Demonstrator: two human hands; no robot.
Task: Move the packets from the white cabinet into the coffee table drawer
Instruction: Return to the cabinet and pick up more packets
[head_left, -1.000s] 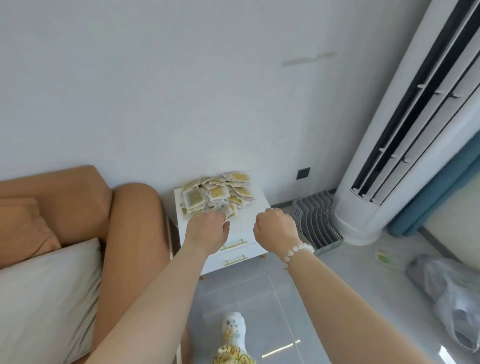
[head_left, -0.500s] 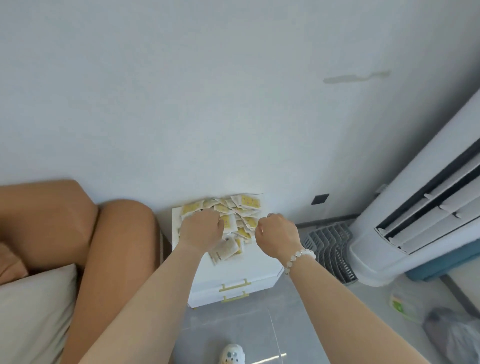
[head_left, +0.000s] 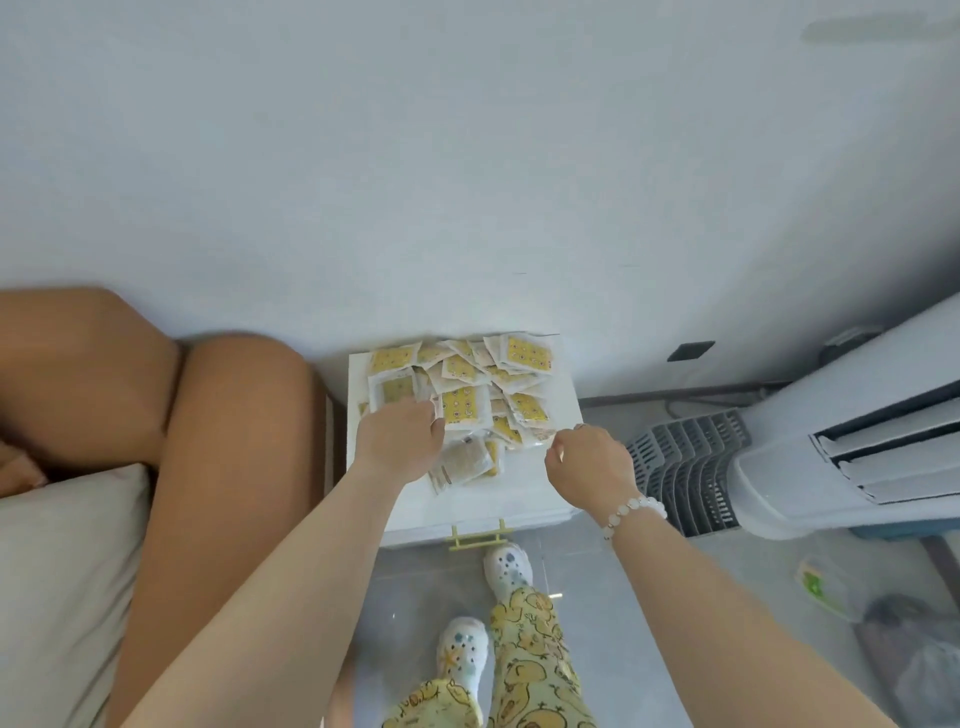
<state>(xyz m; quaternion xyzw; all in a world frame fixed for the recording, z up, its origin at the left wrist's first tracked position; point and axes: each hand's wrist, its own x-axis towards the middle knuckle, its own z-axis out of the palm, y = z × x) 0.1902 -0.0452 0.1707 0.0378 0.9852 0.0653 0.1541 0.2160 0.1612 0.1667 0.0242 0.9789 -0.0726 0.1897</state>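
- Yellow packets (head_left: 460, 402), head view: heaped on the white cabinet (head_left: 519, 499), under and just beyond my fingertips.
- Left hand (head_left: 400, 441) curls down into the pile, but I can't tell if it grips.
- Right hand (head_left: 587, 457) is curled at the pile's edge, equally unclear.
- I judge this the gathering step; next I need a firm handful.

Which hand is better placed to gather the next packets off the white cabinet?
Left, probably: the left hand rests on the packets; the right hand sits at the pile's edge.
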